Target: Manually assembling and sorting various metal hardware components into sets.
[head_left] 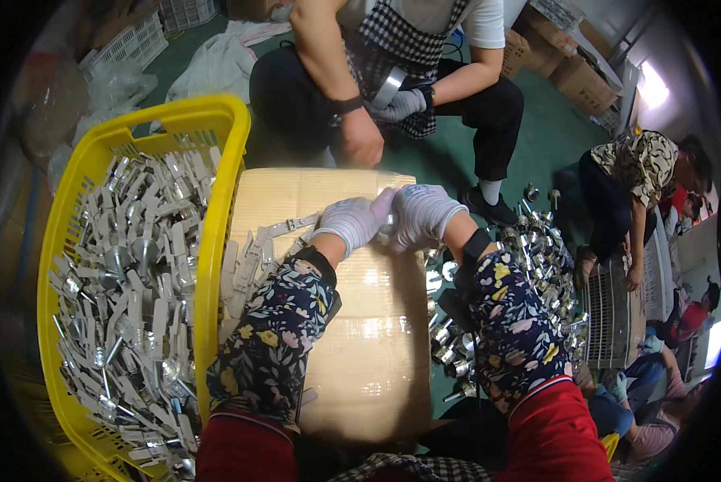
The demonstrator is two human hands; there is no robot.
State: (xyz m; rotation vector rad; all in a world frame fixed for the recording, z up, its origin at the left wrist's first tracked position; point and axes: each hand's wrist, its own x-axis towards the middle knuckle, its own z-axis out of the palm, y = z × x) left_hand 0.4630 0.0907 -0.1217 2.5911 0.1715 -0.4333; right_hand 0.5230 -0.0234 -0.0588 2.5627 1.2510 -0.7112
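Note:
My left hand (351, 225) and my right hand (425, 215), both in striped knit gloves, meet over the far part of a cardboard-covered work surface (368, 345). Their fingers are closed together around a small shiny metal piece (387, 227), mostly hidden by the gloves. Several flat grey lever-like strips (256, 257) lie on the cardboard beside my left wrist. Dark floral sleeve covers reach up both of my forearms.
A yellow plastic basket (224, 209) full of grey-handled metal parts (136, 273) stands at left. Loose shiny metal cylinders (529, 257) are heaped on the green floor at right. Opposite sits a co-worker (409, 48), one gloved hand holding a pale metallic band (389, 87). Other people work farther right.

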